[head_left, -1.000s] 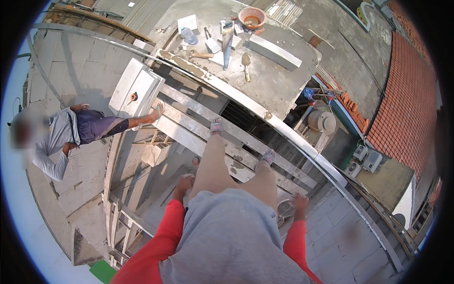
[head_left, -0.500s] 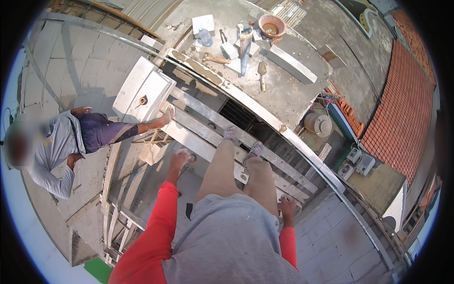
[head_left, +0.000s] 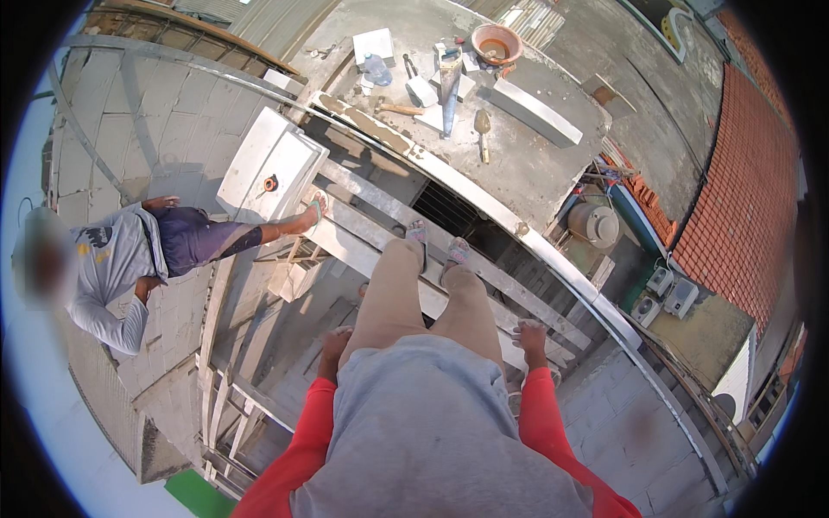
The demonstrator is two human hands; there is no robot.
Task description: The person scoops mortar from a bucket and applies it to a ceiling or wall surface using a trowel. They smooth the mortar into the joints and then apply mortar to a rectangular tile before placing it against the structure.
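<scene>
Much of the left hand (head_left: 334, 343) is sitting behind the person's own thigh and grey shirt, so whether its fingers are curling round anything cannot be told; it is hanging beside the hip, above pale planks lower down. The right hand (head_left: 528, 336) is showing more clearly: its fingers are spreading and pressing down onto the wooden plank (head_left: 484, 281) running diagonally under the person, gripping nothing that can be made out. Two sandalled feet (head_left: 436, 252) are standing together on that same plank, further up it. One co-worker (head_left: 147, 259) is leaning against the block wall (head_left: 112, 129) on the left, one foot bracing on a white block (head_left: 272, 168); the far arm is being cut off from view. On the concrete slab (head_left: 518, 164) beyond, one handsaw (head_left: 449, 82), one trowel (head_left: 482, 129), one orange basin (head_left: 496, 43) and one plastic bottle (head_left: 376, 69) are lying well apart from both hands; smaller bits there are too tiny to name.
</scene>
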